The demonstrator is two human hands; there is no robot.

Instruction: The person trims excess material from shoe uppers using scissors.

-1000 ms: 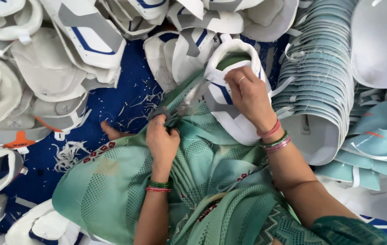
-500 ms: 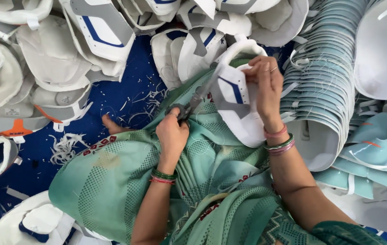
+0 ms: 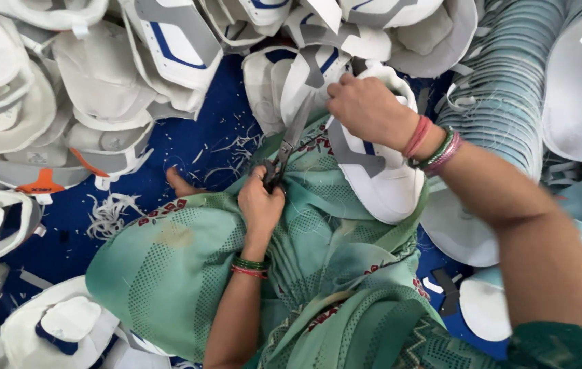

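We are trimming: our left hand (image 3: pixel 261 201) is gripping the scissors (image 3: pixel 289 140), and our right hand (image 3: pixel 366 109) is holding the white pad (image 3: pixel 383 181) just right of the scissors. Next, we judge, the blades are needing to close carefully along the pad's edge.

Bright even light, soft shadows, slight motion blur.

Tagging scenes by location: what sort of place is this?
Likely a small workshop for sewn goods, worked on the floor. The left hand holds scissors, the right hand holds a white moulded piece, similar pieces are piled around, and thread trimmings litter the blue floor covering.
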